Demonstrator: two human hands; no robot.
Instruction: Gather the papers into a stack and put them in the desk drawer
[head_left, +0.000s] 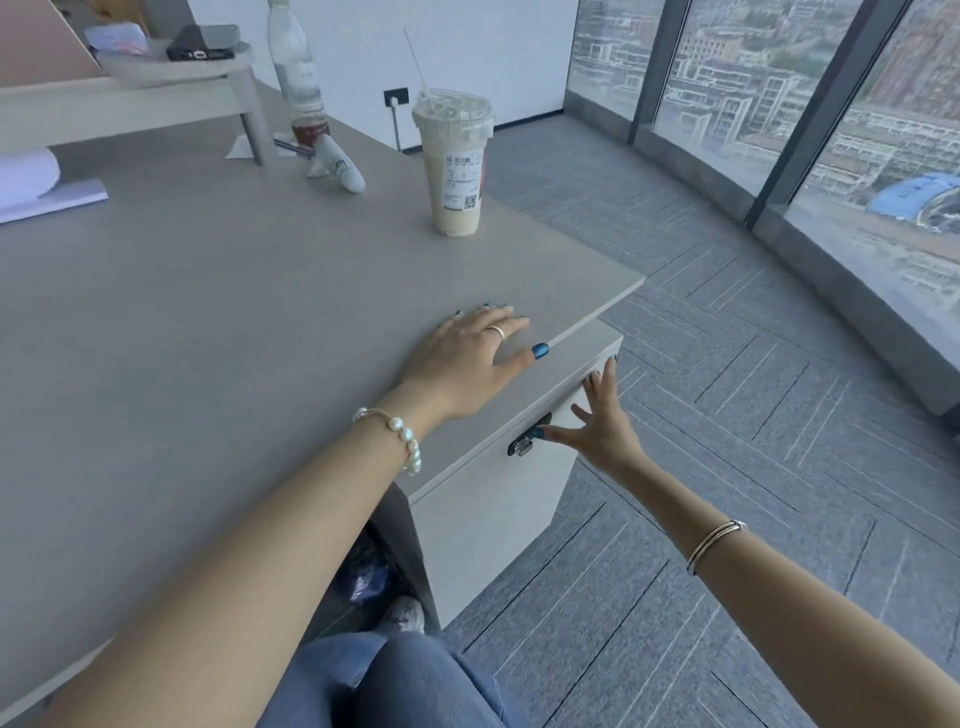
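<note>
A: State of hands?
B: Left hand (467, 358) flat, released, on the grey bench (208, 312). Right hand (597, 426) spread, empty, at the dark recessed handle (529, 441) of the pale grey drawer (519, 415) below it.
A: Papers?
B: White sheets (52, 200) lie far left of drawer; likely light, limp; lift by edges.
A: Labels?
B: Iced-drink cup (457, 166) label unreadable.

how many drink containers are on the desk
2: an iced drink cup with lid and straw near the desk's right edge, and a clear bottle farther back by the shelf. Others may be hidden behind the shelf.
</note>
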